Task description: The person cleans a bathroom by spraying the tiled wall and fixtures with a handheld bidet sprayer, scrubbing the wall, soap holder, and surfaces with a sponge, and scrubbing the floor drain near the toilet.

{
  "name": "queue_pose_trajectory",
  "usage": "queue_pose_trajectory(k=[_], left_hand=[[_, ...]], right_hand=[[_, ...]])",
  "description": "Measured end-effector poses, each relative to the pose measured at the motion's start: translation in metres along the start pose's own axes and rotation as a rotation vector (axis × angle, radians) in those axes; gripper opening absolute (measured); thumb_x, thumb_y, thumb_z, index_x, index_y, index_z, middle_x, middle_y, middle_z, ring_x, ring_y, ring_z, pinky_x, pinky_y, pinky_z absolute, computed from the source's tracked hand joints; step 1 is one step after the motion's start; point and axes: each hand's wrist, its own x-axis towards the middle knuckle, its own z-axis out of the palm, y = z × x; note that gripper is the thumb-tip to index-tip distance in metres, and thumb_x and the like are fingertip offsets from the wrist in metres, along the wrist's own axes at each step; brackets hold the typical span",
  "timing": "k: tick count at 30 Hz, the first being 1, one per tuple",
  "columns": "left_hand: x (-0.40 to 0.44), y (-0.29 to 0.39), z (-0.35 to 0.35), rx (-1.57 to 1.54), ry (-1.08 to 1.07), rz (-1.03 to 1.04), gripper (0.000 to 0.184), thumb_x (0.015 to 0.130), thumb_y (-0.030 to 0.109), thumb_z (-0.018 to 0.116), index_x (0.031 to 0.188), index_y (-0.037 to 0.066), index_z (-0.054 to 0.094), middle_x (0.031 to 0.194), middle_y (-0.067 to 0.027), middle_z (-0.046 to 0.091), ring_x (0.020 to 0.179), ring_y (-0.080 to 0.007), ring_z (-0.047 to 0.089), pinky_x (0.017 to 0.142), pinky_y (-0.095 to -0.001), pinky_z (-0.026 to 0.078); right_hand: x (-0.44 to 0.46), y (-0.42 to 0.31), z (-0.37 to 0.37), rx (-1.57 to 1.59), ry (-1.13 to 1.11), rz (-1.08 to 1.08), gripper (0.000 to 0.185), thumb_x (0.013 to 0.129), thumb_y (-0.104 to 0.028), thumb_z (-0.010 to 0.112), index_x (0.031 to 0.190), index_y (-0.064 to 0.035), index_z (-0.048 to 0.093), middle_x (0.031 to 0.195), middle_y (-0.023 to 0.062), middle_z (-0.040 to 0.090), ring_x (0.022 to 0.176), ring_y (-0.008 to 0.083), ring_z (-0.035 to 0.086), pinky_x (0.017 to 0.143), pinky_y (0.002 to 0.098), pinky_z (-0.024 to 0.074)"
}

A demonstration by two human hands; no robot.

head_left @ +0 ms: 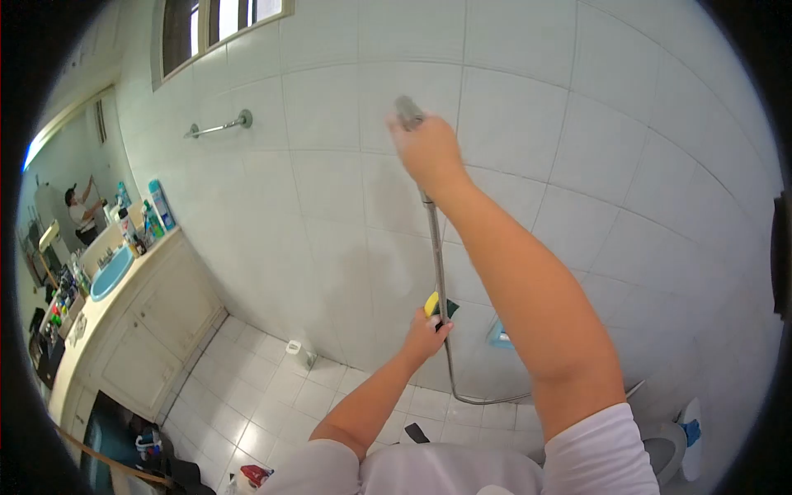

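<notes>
My right hand (431,150) is raised in front of the tiled wall, closed around the upper end of a flexible metal hose (435,235). A grey end piece (407,107) pokes out above my fingers; its exact kind is unclear. Lower down, my left hand (426,334) is closed on a yellow and dark green scrubbing sponge (432,305), pressed against the hose. Below that hand the hose hangs down, then bends to the right near the floor and passes behind my right arm.
A vanity counter (136,268) with a blue sink (112,274), bottles and a mirror (70,181) lines the left side. A towel bar (219,128) is on the wall. A white container (300,355) stands on the floor; a toilet (672,450) is at lower right.
</notes>
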Motion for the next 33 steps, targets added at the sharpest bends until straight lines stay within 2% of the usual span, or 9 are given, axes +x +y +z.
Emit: queue_pose_trajectory(k=[2, 5, 9, 11, 14, 18, 20, 33], left_hand=[[0.003, 0.008, -0.003, 0.007, 0.062, 0.066, 0.029, 0.073, 0.028, 0.058, 0.081, 0.0, 0.059, 0.094, -0.022, 0.044, 0.085, -0.0354, 0.047, 0.075, -0.0378, 0.041], [0.014, 0.014, -0.006, -0.004, 0.034, 0.059, 0.029, 0.074, 0.028, 0.057, 0.082, 0.001, 0.059, 0.095, -0.0216, 0.044, 0.087, -0.0353, 0.046, 0.076, -0.0375, 0.04], [0.022, 0.036, -0.02, -0.036, 0.0, 0.055, 0.027, 0.075, 0.029, 0.057, 0.085, 0.004, 0.058, 0.099, -0.0213, 0.042, 0.095, -0.0365, 0.041, 0.082, -0.0388, 0.036], [0.022, 0.05, -0.025, -0.014, -0.034, 0.018, 0.028, 0.075, 0.029, 0.056, 0.085, 0.003, 0.057, 0.099, -0.0221, 0.042, 0.094, -0.0372, 0.041, 0.081, -0.0393, 0.036], [0.024, 0.055, -0.022, -0.002, -0.077, 0.038, 0.03, 0.076, 0.03, 0.055, 0.085, 0.001, 0.057, 0.099, -0.0225, 0.042, 0.095, -0.0374, 0.041, 0.082, -0.0392, 0.036], [0.028, 0.065, -0.013, 0.025, -0.073, 0.11, 0.031, 0.076, 0.031, 0.055, 0.085, 0.001, 0.057, 0.099, -0.0224, 0.041, 0.095, -0.0366, 0.041, 0.082, -0.0392, 0.036], [0.03, 0.077, -0.011, 0.022, -0.129, 0.103, 0.031, 0.076, 0.031, 0.055, 0.084, 0.002, 0.057, 0.098, -0.0229, 0.041, 0.094, -0.0361, 0.042, 0.081, -0.0392, 0.037], [0.038, 0.107, 0.004, 0.03, -0.185, 0.17, 0.027, 0.075, 0.029, 0.056, 0.083, 0.003, 0.059, 0.098, -0.0197, 0.042, 0.089, -0.0335, 0.047, 0.078, -0.0372, 0.04]], right_hand=[[0.007, -0.015, 0.0, -0.014, -0.077, 0.087, 0.037, 0.078, -0.034, 0.049, 0.073, 0.002, 0.056, 0.072, 0.0217, 0.057, 0.07, 0.0357, 0.054, 0.062, 0.0404, 0.0431], [0.025, -0.026, -0.014, -0.052, -0.209, 0.138, 0.038, 0.078, -0.035, 0.048, 0.077, 0.003, 0.055, 0.076, 0.0214, 0.056, 0.073, 0.0351, 0.054, 0.063, 0.0403, 0.0433], [0.051, -0.012, -0.02, -0.178, -0.159, 0.101, 0.04, 0.079, -0.036, 0.047, 0.08, 0.0035, 0.054, 0.073, 0.0192, 0.057, 0.07, 0.0332, 0.055, 0.062, 0.0394, 0.0434], [0.06, 0.004, -0.025, 0.016, -0.003, 0.077, 0.037, 0.078, -0.036, 0.051, 0.069, -0.0005, 0.051, 0.053, 0.0058, 0.048, 0.046, 0.0163, 0.046, 0.047, 0.0297, 0.0401], [0.065, 0.01, -0.043, 0.103, 0.014, 0.087, 0.033, 0.078, -0.033, 0.053, 0.069, -0.0018, 0.049, 0.053, 0.0028, 0.044, 0.045, 0.0115, 0.042, 0.045, 0.0262, 0.0383], [0.061, 0.0, -0.076, 0.094, -0.033, 0.191, 0.032, 0.078, -0.032, 0.054, 0.07, -0.0014, 0.048, 0.054, 0.0032, 0.043, 0.046, 0.0119, 0.043, 0.044, 0.0251, 0.0368], [0.06, -0.001, -0.089, 0.204, 0.006, 0.256, 0.031, 0.078, -0.031, 0.053, 0.068, -0.0023, 0.046, 0.053, 0.0033, 0.042, 0.047, 0.0122, 0.042, 0.043, 0.0257, 0.0351], [0.065, 0.003, -0.141, 0.252, 0.071, 0.231, 0.03, 0.079, -0.028, 0.053, 0.063, -0.0045, 0.044, 0.048, 0.0024, 0.038, 0.043, 0.0131, 0.036, 0.042, 0.0277, 0.0327]])
